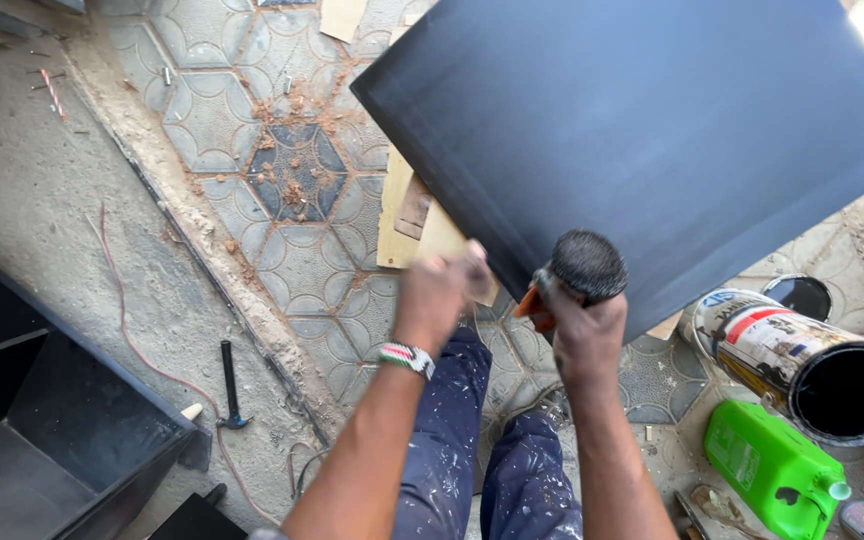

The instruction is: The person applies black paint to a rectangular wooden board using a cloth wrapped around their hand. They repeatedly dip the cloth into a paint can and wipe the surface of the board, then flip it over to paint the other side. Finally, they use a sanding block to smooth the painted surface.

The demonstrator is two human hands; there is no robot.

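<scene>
Coating a black panel with a roller, seen from the head camera.

The right hand [584, 335] is wrapped around the orange handle of a black paint roller [588, 264] at the near edge of the black panel [652, 140]; the left hand [439, 290] pinches that same edge, just left of the roller. A judgement: even coverage calls for light, overlapping strokes while the left hand steadies the panel. Right of the panel's near corner stands an open paint tin [802, 362], its loose lid [798, 295] beside it, and a green jerrycan [774, 467] nearer the person. Well left of the panel lie a hammer [229, 385] and a dark cabinet [42, 420]; sawdust and wood offcuts [414, 220] crowd the paved floor beneath.
</scene>
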